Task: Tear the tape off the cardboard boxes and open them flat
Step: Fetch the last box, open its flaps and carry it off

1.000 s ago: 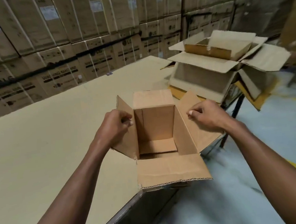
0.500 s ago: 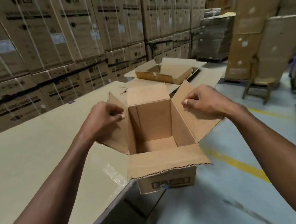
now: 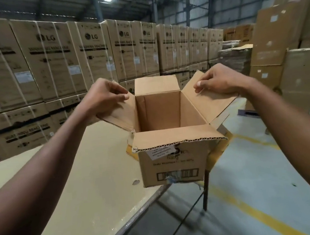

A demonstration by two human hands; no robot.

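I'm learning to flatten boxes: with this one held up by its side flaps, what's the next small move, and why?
Probably turn the box over to reach its bottom. The left hand and right hand each pinch a side flap, all four top flaps are open, and the bottom inside is closed.

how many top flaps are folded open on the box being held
4: far flap upright, near flap toward the camera, left flap gripped by the left hand, right flap by the right hand.
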